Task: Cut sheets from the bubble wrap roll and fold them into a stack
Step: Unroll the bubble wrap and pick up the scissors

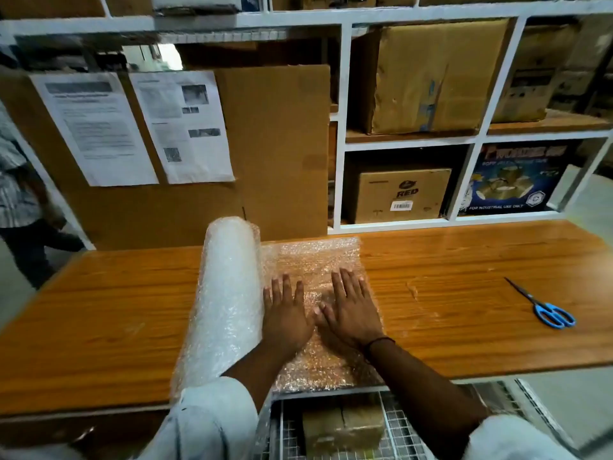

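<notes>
A thick white bubble wrap roll (229,293) lies on the wooden table (464,310), its axis running from front to back. An unrolled sheet of bubble wrap (315,257) spreads flat to the right of the roll and reaches the table's front edge. My left hand (285,310) presses flat on the sheet right beside the roll, fingers straight. Beside it, my right hand (351,303) also lies flat on the sheet, fingers spread, a dark band on its wrist. Blue-handled scissors (544,305) lie on the table far to the right, untouched.
A large cardboard sheet (265,144) with two printed papers stands behind the table. White shelving (341,127) holds cardboard boxes at the back right. A person (20,200) stands at the far left. A wire basket (331,426) with a box sits under the table's front edge.
</notes>
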### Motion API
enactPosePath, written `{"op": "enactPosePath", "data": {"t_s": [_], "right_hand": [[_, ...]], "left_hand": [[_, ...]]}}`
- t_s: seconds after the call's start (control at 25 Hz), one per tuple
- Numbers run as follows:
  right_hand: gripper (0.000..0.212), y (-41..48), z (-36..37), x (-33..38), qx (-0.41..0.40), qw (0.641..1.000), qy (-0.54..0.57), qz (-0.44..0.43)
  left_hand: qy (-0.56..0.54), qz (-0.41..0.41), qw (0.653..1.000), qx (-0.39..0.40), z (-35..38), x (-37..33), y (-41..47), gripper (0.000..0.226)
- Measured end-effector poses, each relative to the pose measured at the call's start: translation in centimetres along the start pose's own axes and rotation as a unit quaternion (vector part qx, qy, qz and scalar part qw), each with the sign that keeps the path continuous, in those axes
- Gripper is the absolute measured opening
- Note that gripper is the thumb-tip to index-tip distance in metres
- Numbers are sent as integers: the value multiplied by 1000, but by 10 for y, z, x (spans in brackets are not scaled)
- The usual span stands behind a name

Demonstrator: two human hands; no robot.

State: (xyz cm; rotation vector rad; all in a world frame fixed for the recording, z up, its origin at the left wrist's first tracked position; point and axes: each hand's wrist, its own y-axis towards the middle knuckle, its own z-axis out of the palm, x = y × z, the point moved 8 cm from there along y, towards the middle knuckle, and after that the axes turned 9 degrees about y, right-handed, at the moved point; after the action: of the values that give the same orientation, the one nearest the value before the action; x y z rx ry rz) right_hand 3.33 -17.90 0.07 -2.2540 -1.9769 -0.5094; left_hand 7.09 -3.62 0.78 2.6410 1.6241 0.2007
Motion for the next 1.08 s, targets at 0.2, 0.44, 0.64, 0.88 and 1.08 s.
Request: {"op": "enactPosePath", "data": {"t_s": [0.2, 0.44, 0.64, 0.88, 1.08], "right_hand": [[82, -35, 52, -15, 64, 998, 8, 7], [85, -35, 71, -33, 96, 995, 9, 18], [85, -32, 67, -39, 98, 995, 11, 11], [84, -31, 50, -91, 104, 994, 1, 32], [82, -32, 47, -98, 114, 993, 3, 22]], "left_hand": [[18, -6, 996, 83, 59, 9, -27, 83], [22, 30, 997, 71, 76, 27, -30, 97], [-4, 42, 997, 70, 80, 42, -28, 90], [6, 60, 994, 93, 82, 64, -29, 98], [-43, 65, 992, 94, 79, 26, -26, 100]]}}
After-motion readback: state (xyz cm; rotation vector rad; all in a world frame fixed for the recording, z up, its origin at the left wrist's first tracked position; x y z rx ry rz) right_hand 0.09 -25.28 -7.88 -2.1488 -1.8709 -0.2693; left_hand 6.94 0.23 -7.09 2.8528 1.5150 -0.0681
